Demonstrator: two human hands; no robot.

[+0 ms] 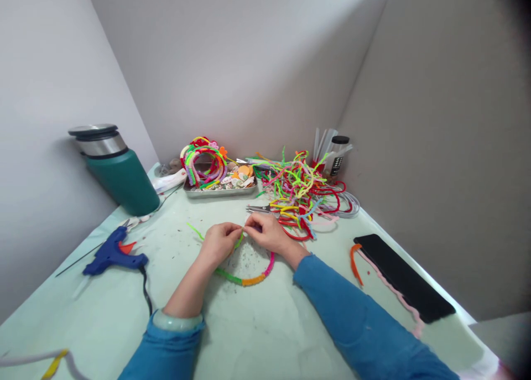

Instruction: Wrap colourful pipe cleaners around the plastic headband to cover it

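A ring wrapped in coloured fuzzy stems (253,280), with green, orange and pink stretches, lies on the pale green table cover in front of me. At its far side my left hand (219,241) is pinched on a yellow-green stem (238,240), whose loose end sticks out to the left of the hand. My right hand (265,232) is pinched at the same spot, its fingertips meeting those of the left. What the right fingertips hold is too small to make out. Small dark specks lie inside the ring.
Blue glue gun (114,254) and teal bottle (124,172) at left. Behind the hands are a metal tray (219,192) with finished rings and buttons, a heap of coloured stems (301,175) and scissors (261,209). A black slab (402,275) lies right, beside a pink stem (390,285).
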